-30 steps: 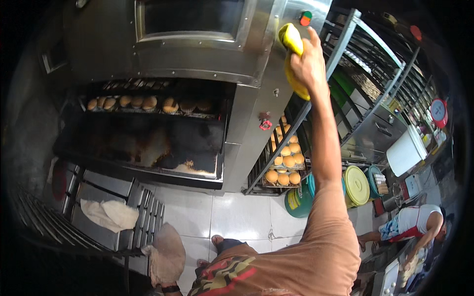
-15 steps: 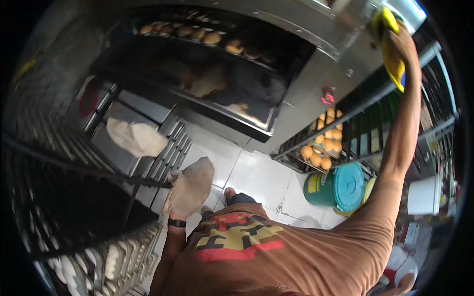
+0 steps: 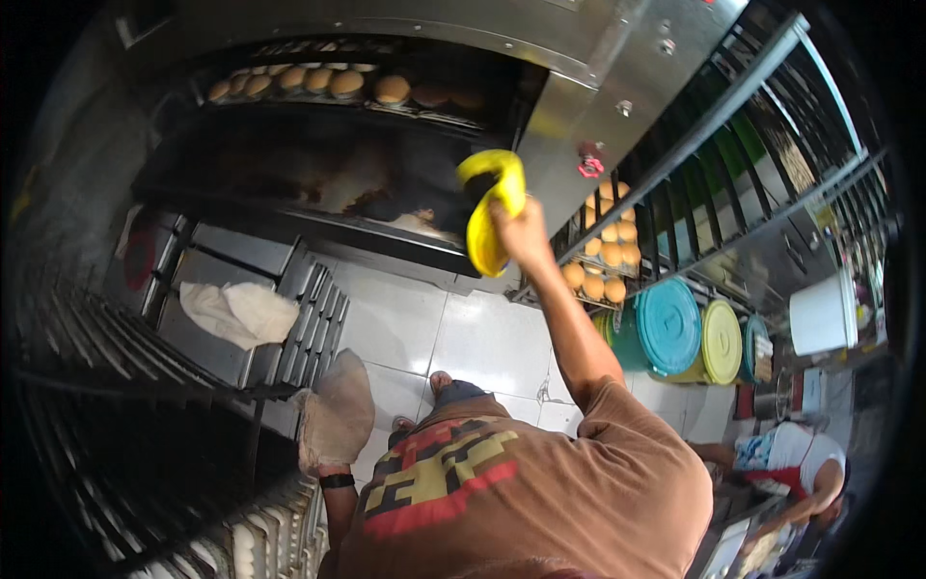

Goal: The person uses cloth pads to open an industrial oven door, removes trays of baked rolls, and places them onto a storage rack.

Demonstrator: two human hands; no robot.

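My right hand (image 3: 521,232) is closed round a bright yellow oven mitt (image 3: 492,246), gripped at its side rather than worn. It is raised in front of the oven mouth's right end. A beige cloth mitt (image 3: 338,413) covers my left hand, so its fingers are hidden. That hand hangs low beside the tray rack at left. Inside the open oven, round browned buns (image 3: 318,80) stand in a row behind a dark, scorched ledge (image 3: 289,159).
A cream cloth (image 3: 241,314) lies on a metal rack below the oven. Buns on trays (image 3: 608,253) fill a rack at right, near lidded buckets (image 3: 668,326). Pale dough trays (image 3: 246,545) sit at lower left. A person (image 3: 801,458) works at lower right.
My right hand has swung from the upper right to the oven front, carrying the yellow mitt. The left hand has shifted slightly down and left. The view has turned rightward.
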